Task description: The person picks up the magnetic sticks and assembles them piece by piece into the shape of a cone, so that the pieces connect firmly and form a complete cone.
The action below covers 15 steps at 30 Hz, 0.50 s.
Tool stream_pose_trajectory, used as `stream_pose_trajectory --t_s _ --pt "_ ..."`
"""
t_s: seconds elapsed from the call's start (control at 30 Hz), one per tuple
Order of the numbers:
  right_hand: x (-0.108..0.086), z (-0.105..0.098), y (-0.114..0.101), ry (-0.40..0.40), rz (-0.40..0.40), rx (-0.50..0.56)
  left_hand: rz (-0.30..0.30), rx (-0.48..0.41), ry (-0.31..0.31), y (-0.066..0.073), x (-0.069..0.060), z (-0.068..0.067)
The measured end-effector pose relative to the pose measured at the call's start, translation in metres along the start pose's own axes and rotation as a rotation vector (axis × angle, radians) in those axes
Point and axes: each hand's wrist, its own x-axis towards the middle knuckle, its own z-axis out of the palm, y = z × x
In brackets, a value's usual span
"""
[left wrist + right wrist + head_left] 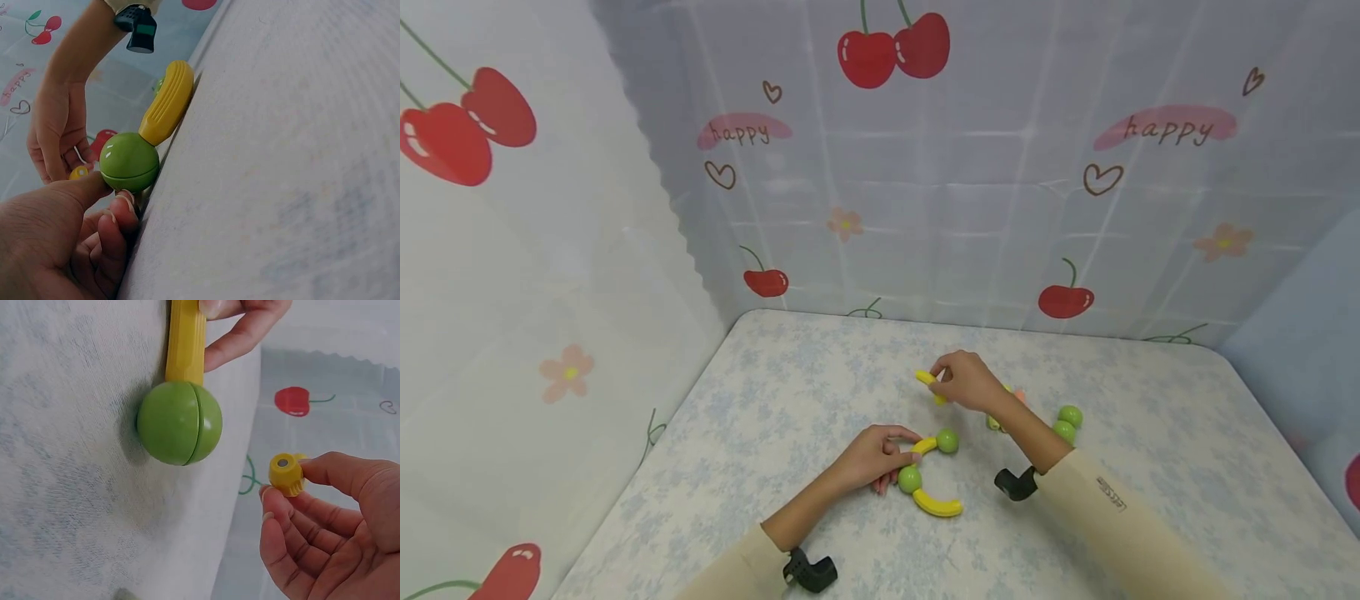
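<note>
The right hand pinches a yellow bar, the left hand a yellow arc between green balls.

head: above and behind both grips, facing forward and down, farthest off | left wrist: close behind the grip of the left hand, sideways, looking along the table toward the right hand | right wrist: close behind that hand's grip, sideways | all share: both hands, table, curtain

The left hand and, farther forward, the right hand each pinch between thumb and fingers.
</note>
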Motion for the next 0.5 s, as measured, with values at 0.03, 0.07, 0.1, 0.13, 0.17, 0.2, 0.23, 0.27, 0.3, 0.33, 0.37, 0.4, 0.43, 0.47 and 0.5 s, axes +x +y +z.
stream_pose_trajectory --t_s 0.03,0.07,0.1,0.13,0.17,0.2,0.23,0.27,0.3,0.33,0.37,0.4,0.43,0.47,0.5 --pt "-0.004 0.000 0.000 0.005 -0.004 0.005 0.000 0.002 0.000 0.000 0.000 0.000" --pt "-0.007 -0.001 -0.001 0.009 -0.012 0.006 0.000 0.003 0.000 0.001 0.000 0.000" --pt "-0.011 -0.002 -0.001 0.012 -0.018 0.007 0.000 0.003 -0.001 0.001 0.000 0.000" --pt "-0.015 -0.002 -0.002 0.017 -0.026 0.005 0.001 0.003 -0.002 0.001 0.000 0.000" --pt "-0.019 -0.002 -0.002 0.022 -0.032 0.006 0.003 0.004 -0.003 0.001 0.000 0.000" --pt "-0.023 -0.002 -0.002 0.027 -0.041 0.005 0.005 0.006 -0.003 0.001 0.000 0.000" --pt "-0.027 -0.002 -0.002 0.031 -0.049 0.003 0.005 0.006 -0.003 0.001 0.000 0.000" --pt "-0.031 -0.002 -0.003 0.034 -0.056 0.003 0.006 0.006 -0.004 0.000 0.000 0.000" --pt "-0.034 -0.002 -0.003 0.037 -0.060 0.000 0.008 0.008 -0.003 0.000 0.000 0.000" --pt "-0.038 -0.002 -0.003 0.041 -0.064 -0.001 0.009 0.008 -0.002 0.000 0.000 0.000" --pt "-0.042 -0.002 -0.003 0.044 -0.071 -0.001 0.009 0.008 -0.001 0.000 0.000 0.000" --pt "-0.045 -0.002 -0.003 0.048 -0.071 -0.001 0.008 0.008 0.000 -0.001 0.000 0.000" --pt "-0.048 -0.001 -0.003 0.053 -0.069 -0.005 0.008 0.008 0.000 -0.001 0.000 0.000" --pt "-0.052 -0.001 -0.003 0.058 -0.067 -0.007 0.008 0.007 0.000 -0.001 0.000 0.000" --pt "-0.055 -0.001 -0.003 0.064 -0.066 -0.011 0.007 0.006 0.000 -0.001 0.000 0.000"
